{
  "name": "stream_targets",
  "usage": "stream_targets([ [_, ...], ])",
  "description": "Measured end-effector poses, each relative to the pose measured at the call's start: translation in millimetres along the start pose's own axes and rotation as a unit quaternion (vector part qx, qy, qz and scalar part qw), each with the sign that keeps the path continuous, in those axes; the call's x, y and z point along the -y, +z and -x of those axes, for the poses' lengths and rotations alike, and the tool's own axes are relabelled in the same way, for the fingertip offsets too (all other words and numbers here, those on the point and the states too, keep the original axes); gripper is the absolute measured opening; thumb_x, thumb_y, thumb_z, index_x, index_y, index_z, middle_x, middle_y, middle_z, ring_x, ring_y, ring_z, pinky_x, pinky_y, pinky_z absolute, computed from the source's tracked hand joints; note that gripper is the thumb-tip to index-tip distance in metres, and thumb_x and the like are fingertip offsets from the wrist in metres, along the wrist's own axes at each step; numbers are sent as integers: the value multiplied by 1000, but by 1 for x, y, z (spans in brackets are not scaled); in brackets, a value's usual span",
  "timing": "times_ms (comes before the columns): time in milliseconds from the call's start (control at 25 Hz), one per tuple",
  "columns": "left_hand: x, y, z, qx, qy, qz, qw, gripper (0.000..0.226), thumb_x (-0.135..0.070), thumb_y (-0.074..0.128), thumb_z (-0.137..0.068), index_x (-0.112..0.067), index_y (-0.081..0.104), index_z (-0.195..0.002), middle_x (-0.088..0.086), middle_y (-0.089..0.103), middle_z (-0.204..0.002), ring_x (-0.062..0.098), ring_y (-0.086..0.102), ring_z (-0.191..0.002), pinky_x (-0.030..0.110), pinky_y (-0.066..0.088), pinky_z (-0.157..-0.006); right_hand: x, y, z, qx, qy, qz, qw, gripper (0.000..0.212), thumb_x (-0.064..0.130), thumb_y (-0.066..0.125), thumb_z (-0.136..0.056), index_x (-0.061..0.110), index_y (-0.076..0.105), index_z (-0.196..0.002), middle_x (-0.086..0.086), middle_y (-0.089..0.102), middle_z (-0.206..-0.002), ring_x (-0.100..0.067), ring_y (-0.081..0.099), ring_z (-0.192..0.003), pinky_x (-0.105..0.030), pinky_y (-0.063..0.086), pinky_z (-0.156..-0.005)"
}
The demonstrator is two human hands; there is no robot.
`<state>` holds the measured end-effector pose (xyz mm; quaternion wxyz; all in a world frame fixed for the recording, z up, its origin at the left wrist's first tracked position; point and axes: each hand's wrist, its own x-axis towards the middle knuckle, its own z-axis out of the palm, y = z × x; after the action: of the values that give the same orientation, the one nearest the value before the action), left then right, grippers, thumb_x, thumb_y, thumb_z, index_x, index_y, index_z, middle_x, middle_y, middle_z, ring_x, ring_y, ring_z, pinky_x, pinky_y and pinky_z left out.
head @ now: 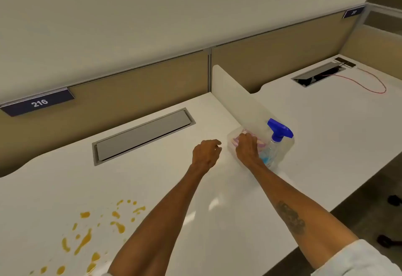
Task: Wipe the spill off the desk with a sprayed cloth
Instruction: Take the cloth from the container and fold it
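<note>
White desk [152, 188] surface is being seen from above, backed by a beige partition [130, 93] on which a dark plate reading 216 [39, 102] is being carried. A grey cable flap [143, 136] is lying closed and flush in the desk near the partition. The desk is being separated from a neighbouring desk [326, 123] by a low white divider [237, 95]; on that far desk a red cable [369, 82] is being looped out of an open cable tray [317, 73].

An orange spill [87, 238] is being left in streaks and drops at the near left part of the desk, well apart from both hands.

A clear plastic container [285, 147] is standing against the near end of the divider. Inside it, a spray bottle [279, 133] with a blue trigger head is being kept upright, and a pink cloth [260, 144] is lying just beside it. The right hand [248, 147] is being reached into the container, its fingers being curled down onto the pink cloth and gripping it; the fingertips are hidden. The left hand [206, 152] is being held just above the desk, near the container's left side, with fingers loosely bent and nothing in them.
</note>
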<state>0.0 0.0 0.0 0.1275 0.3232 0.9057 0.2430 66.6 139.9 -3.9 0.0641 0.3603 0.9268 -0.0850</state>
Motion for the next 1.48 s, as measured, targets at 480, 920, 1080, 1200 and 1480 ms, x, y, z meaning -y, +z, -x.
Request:
stream_targets([
  [480, -20, 60, -33, 63, 45, -45, 996, 44, -23, 48, -103, -20, 47, -148, 2, 45, -155, 27, 46, -139, 42, 37, -111, -22, 14, -44, 51, -2, -21, 998, 35, 31, 49, -101, 9, 54, -128, -13, 60, -127, -27, 57, -120, -41, 43, -105],
  [920, -20, 68, -50, 42, 116, -114, 986, 42, -15, 54, -101, -18, 54, -143, 3, 48, -153, 37, 42, -142, 47, 36, -113, -24, 32, -60, 92, 7, 7, 996, 45, 38, 48, -100, 12, 44, -137, -9, 55, -134, -23, 53, -125, -35, 38, -110],
  [1080, -13, 79, -53, 64, 66, -42, 995, 49, -21, 48, -104, -22, 39, -152, 6, 45, -155, 33, 46, -139, 42, 38, -112, -26, 36, -56, 41, -1, -17, 999, 42, 34, 46, -102, 10, 46, -136, -10, 58, -133, -24, 57, -122, -35, 42, -106],
  [1200, -4, 90, -55, 93, 43, 21, 995, 56, -23, 47, -104, -23, 27, -157, 8, 43, -156, 32, 48, -137, 43, 39, -112, -22, 34, -54, 16, 0, -14, 1000, 42, 35, 46, -102, 10, 47, -135, -11, 59, -130, -25, 58, -120, -35, 44, -103],
  [1480, -13, 85, -52, 108, 5, 162, 981, 61, -19, 46, -105, -18, 19, -159, 11, 43, -155, 33, 47, -137, 38, 36, -113, -11, 1, -53, -21, 21, -6, 1000, 39, 38, 53, -99, 7, 55, -124, -12, 66, -115, -24, 66, -102, -32, 50, -87],
])
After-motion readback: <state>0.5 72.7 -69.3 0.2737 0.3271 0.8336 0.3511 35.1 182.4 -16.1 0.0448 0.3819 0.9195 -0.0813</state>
